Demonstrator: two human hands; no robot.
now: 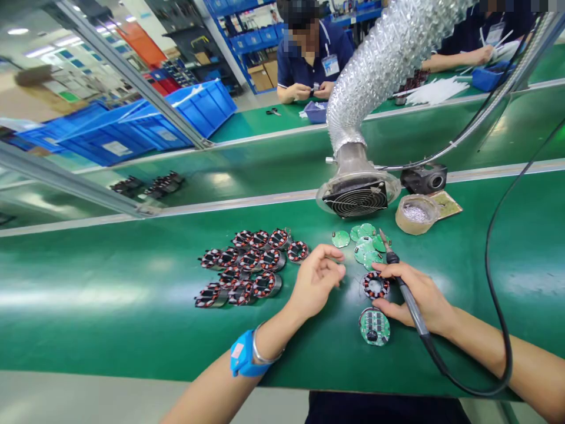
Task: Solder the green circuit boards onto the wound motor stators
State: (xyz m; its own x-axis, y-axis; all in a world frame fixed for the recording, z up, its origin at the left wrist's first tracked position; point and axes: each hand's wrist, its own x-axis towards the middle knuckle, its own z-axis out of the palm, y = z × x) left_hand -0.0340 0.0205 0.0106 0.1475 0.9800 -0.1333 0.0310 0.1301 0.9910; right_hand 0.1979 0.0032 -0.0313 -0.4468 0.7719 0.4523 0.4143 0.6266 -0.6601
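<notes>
A soldering iron (411,306) lies across my right hand (421,297), its tip pointing up and away. That hand's thumb and forefinger also close around a motor stator (375,285) with copper windings and a white-and-black rim. Left of it hovers my left hand (315,280), fingers loosely curled and apart, with nothing visible in them; a blue wrist strap (249,355) is on that wrist. Just below the stator is a round green circuit board (374,327) with black components. Several smaller round green boards (365,250) lie in a loose pile beyond the iron's tip.
Several stators (250,260) stand grouped left of my left hand. A fume extractor fan (356,200) on a silver duct hangs behind the boards. To its right are a tub of metallic shavings (415,215) and a black holder (424,178). Co-workers (311,59) sit opposite.
</notes>
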